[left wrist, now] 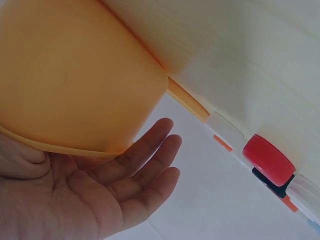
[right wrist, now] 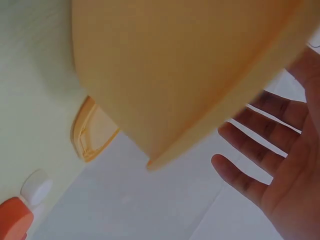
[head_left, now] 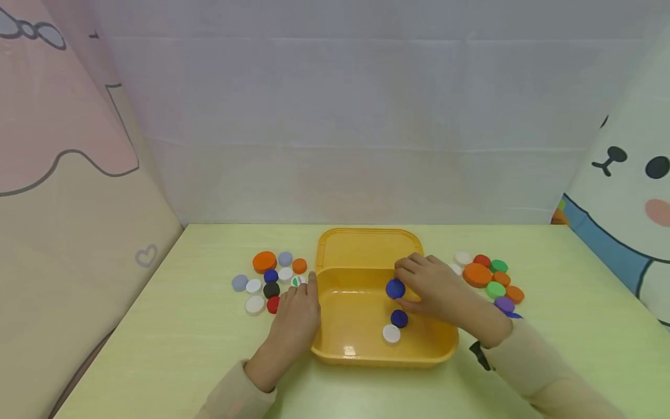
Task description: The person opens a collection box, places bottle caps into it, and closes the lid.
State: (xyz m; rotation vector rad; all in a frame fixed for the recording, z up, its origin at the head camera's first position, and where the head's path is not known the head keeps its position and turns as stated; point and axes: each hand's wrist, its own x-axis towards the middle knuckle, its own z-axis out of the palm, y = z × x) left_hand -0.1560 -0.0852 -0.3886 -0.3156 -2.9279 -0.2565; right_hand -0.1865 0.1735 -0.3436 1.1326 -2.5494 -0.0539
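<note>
A yellow plastic box [head_left: 335,356] stands on the table, with two caps on its floor: a dark blue bottle cap [head_left: 399,318] and a white cap [head_left: 391,334]. Over the box, my right hand [head_left: 434,285] pinches another blue bottle cap [head_left: 395,289] between thumb and fingers. That cap is hidden behind the box wall [right wrist: 165,65] in the right wrist view, where several fingers [right wrist: 250,182] are spread. My left hand [head_left: 298,317] rests against the box's left rim, fingers nearly straight. The left wrist view shows its palm [left wrist: 85,200] under the rim [left wrist: 75,150].
Behind the box lies a yellow lid [head_left: 366,247]. Loose caps lie to the left, among them an orange cap [head_left: 264,262] and a red cap [head_left: 273,304]. More lie to the right, including a large orange cap [head_left: 477,274] and a purple cap [head_left: 505,304].
</note>
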